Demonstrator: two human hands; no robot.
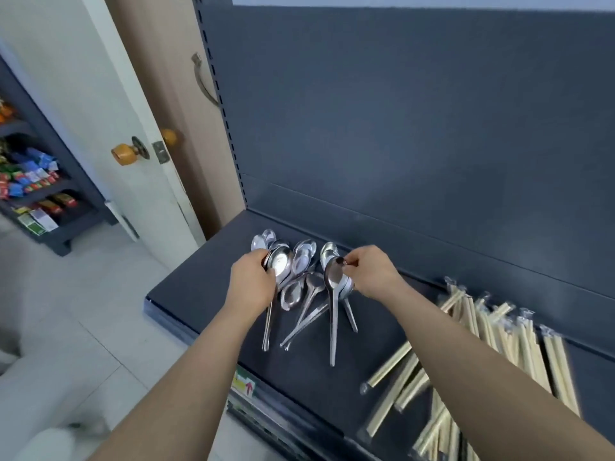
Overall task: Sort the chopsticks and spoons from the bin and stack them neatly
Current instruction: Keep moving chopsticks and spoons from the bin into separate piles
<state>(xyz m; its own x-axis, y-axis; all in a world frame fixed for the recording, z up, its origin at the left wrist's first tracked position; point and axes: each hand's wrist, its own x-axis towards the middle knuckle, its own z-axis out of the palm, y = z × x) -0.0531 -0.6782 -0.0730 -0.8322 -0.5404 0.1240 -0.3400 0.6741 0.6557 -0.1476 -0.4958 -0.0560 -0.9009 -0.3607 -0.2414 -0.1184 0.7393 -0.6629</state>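
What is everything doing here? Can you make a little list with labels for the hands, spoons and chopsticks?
Left hand: grips a stack of spoons by their bowls
Right hand: pinches the bowl tip of one spoon
Other spoons: lying loose between the hands
Chopsticks: wrapped, piled on the right
Surface: dark shelf

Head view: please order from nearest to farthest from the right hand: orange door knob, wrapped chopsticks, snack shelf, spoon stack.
1. Spoon stack: pinched by the right hand itself.
2. Wrapped chopsticks: lying to its right.
3. Orange door knob: far off to the left.
4. Snack shelf: farthest, at the left edge.
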